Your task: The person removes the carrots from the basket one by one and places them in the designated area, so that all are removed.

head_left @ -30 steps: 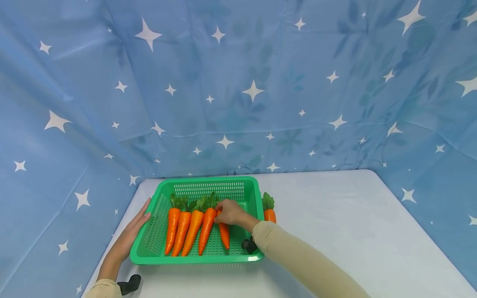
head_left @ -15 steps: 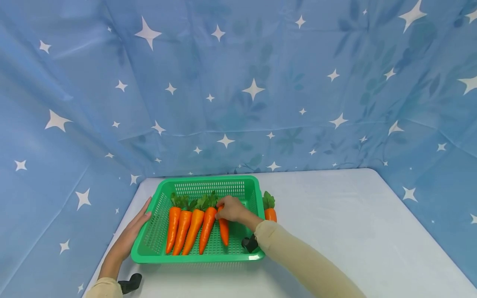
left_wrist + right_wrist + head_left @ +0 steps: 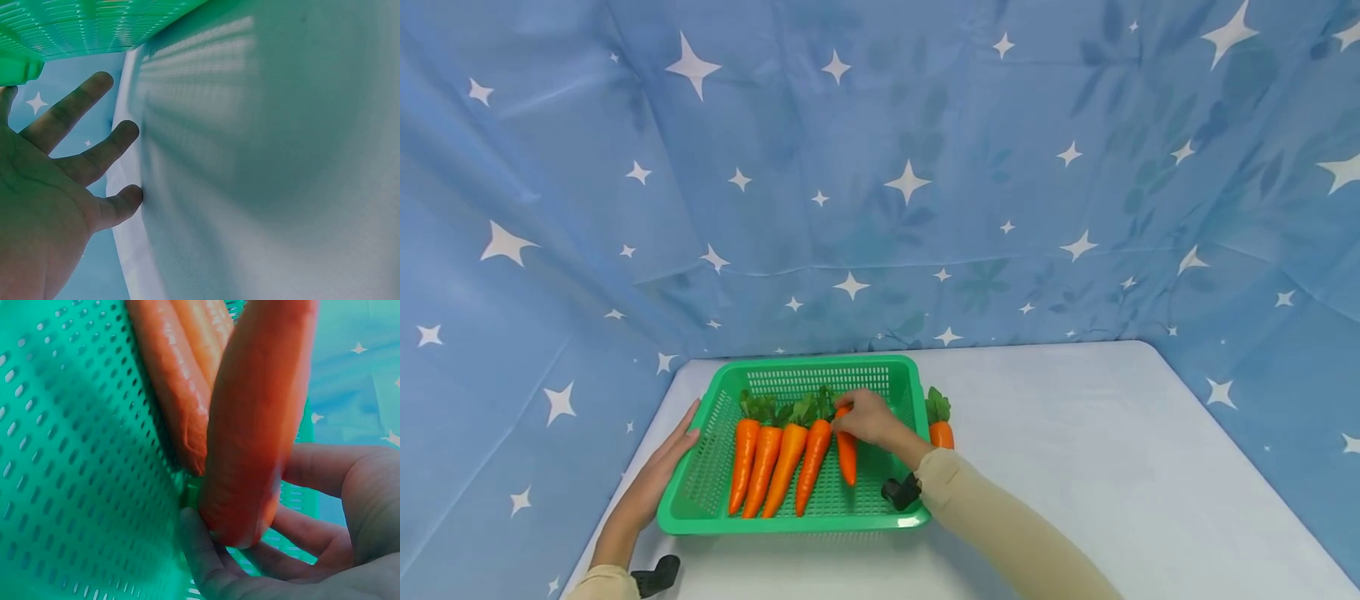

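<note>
A green plastic basket (image 3: 797, 524) with slotted walls stands at the left of the table. Inside it my right hand (image 3: 867, 415) pinches an orange carrot (image 3: 847, 460) near its leafy end; the tip points toward me. The right wrist view shows the thumb and fingers around the thick end of this carrot (image 3: 256, 425), its leaves hidden. Several other carrots (image 3: 811, 467) lie side by side to its left, green tops at the back. My left hand (image 3: 657, 477) touches the basket's left rim with straight fingers; below the basket wall (image 3: 100, 28) its fingers are spread.
One more carrot (image 3: 941, 435) lies outside the basket, just past its right wall, partly hidden by the rim and my arm. White cloth covers the table (image 3: 1075, 450). A blue star-patterned curtain (image 3: 880, 208) hangs behind and at both sides.
My right hand has shifted slightly toward the back of the basket, and the pinched carrot's tip has moved the same way. My left hand stays at the rim.
</note>
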`<move>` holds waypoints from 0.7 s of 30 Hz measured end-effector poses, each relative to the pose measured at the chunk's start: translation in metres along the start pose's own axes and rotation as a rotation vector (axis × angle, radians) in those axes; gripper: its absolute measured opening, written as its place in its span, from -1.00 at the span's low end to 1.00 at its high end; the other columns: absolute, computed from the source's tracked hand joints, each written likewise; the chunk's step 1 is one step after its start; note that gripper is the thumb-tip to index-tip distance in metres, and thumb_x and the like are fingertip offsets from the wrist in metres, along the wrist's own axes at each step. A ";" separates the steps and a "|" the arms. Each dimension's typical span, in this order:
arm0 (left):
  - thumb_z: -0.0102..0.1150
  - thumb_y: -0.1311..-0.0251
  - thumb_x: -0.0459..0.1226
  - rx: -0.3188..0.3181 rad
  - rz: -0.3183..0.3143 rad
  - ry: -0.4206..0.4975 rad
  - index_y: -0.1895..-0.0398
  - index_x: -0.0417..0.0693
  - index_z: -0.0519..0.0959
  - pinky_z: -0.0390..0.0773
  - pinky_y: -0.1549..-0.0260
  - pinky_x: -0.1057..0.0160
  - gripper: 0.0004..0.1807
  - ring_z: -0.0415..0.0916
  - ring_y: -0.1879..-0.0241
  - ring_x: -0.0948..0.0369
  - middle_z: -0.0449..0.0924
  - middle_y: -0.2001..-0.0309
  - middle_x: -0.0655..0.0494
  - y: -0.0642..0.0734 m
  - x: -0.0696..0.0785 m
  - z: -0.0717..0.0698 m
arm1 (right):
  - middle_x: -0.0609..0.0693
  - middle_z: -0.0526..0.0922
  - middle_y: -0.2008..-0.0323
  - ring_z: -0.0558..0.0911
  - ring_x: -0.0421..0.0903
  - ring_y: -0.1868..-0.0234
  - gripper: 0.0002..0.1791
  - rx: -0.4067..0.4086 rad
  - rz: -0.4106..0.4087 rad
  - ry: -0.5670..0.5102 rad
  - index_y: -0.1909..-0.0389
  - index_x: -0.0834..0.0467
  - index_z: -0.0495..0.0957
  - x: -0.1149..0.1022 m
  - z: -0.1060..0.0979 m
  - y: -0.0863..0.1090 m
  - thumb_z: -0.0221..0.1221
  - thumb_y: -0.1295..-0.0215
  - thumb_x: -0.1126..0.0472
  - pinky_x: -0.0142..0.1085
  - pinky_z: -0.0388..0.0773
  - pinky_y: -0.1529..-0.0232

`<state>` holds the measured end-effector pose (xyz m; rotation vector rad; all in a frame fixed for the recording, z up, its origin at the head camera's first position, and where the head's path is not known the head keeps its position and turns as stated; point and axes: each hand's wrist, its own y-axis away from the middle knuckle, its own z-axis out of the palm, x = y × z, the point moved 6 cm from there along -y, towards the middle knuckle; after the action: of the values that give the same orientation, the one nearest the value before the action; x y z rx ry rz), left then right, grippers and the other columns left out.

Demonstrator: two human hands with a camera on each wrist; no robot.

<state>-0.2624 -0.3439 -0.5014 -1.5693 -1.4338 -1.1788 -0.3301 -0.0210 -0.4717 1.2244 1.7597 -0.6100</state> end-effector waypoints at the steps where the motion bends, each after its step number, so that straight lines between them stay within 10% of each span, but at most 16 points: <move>1: -0.31 -0.77 0.06 0.003 0.001 -0.002 -0.80 0.25 -0.28 -0.04 -0.38 -0.45 -0.27 -0.39 -0.65 -0.26 -0.42 -0.75 -0.04 0.001 0.000 0.000 | 0.26 0.67 -0.14 0.67 0.03 0.10 -0.53 0.004 0.001 -0.020 -0.28 0.43 0.61 0.000 -0.001 0.000 0.35 -0.39 0.36 -0.10 0.65 0.13; 21: -0.32 -0.76 0.09 -0.005 0.000 0.004 -0.79 0.36 -0.25 -0.22 -0.41 -0.54 -0.30 -0.49 -0.66 -0.23 -0.44 -0.75 0.01 0.000 0.003 -0.001 | 0.18 0.68 -0.12 0.65 0.00 0.14 -0.51 0.041 -0.009 -0.163 -0.33 0.35 0.61 -0.016 -0.033 0.013 0.34 -0.44 0.29 0.02 0.65 -0.01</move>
<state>-0.2629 -0.3438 -0.4983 -1.5697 -1.4296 -1.1851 -0.3288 0.0021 -0.4409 1.1613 1.6240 -0.7333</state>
